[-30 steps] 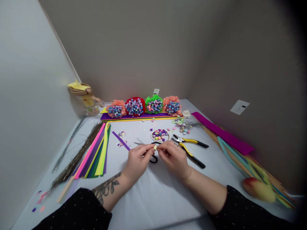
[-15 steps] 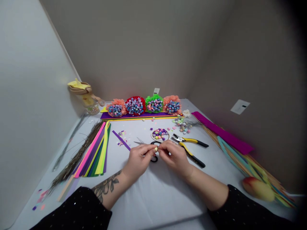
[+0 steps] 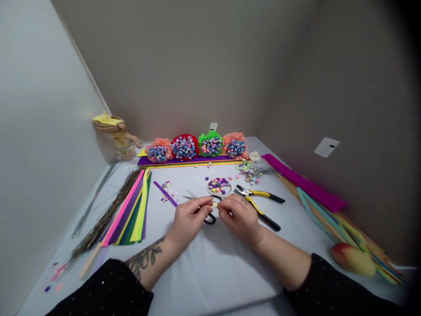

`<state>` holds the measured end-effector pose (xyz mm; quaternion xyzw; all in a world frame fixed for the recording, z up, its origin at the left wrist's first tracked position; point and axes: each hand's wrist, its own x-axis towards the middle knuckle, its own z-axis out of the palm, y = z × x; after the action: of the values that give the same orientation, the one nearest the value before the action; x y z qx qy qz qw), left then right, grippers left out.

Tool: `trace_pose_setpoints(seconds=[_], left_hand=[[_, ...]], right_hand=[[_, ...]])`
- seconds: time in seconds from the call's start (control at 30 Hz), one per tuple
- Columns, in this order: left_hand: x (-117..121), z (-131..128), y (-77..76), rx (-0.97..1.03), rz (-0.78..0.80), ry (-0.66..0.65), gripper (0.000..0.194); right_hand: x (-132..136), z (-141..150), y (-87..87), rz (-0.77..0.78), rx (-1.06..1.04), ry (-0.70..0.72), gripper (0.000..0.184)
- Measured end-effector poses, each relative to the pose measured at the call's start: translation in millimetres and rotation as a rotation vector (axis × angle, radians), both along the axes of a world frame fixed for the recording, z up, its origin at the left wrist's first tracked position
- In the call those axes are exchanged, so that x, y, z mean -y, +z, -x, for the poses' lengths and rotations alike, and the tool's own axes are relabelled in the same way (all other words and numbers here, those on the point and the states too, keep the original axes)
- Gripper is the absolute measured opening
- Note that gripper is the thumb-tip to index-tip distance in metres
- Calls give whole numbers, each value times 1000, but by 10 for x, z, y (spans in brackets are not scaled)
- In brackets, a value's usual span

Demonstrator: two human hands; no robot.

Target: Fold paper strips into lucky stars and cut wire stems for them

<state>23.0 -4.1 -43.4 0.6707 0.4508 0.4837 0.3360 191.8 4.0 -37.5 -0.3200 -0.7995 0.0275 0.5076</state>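
Between my fingertips, over the middle of the table, is a small pale yellow paper star. My left hand pinches it from the left, thumb against forefinger. From the other side my right hand grips it, its remaining fingers curled in. Black-handled scissors lie beneath, partly hidden by my hands, blades pointing left. Just beyond sits a round dish of small coloured paper stars. A purple paper strip lies left of the scissors, its near end by my left hand.
Yellow-and-black pliers rest open on the right. Coloured paper strips and dark stems lie left. Several star bouquets line the back. A magenta sheet and a red-yellow rounded object are at right; a cup stands back left.
My fingertips have shifted slightly around the yellow star, and more of it shows between them. Both hands stay in nearly the same place; the whole view has moved a little.
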Motion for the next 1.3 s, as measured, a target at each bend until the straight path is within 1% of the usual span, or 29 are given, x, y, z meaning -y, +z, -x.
trace_pose_setpoints(seconds=[0.1,0.27,0.43,0.63,0.8,0.9,1.0,1.17,1.3], left_hand=[[6,11,29,-43,-63,-1,16],[0,17,54,-38,-118,-18,16],[-10,24,49,-37,-112,-31,17],[-8,30,51,-54,-12,-49,16],[-21,18,31,-35,77,-49,13],[-36,19,27,-7,128,-88,12],[-46,19,24,22,184,-129,12],[-67,9,-37,65,310,-131,12],[-101,2,-95,114,396,-152,11]], right_hand=[[0,-14,-11,16,0,44,14],[-21,-33,-15,94,-56,57,18],[-24,-25,17,153,-59,124,16],[-27,-35,54,245,-43,145,9],[-74,-61,39,305,29,223,10],[-102,-77,23,365,91,250,11],[-119,-91,9,364,136,264,13],[-125,-110,-45,377,201,277,14],[-119,-80,-120,377,181,269,13]])
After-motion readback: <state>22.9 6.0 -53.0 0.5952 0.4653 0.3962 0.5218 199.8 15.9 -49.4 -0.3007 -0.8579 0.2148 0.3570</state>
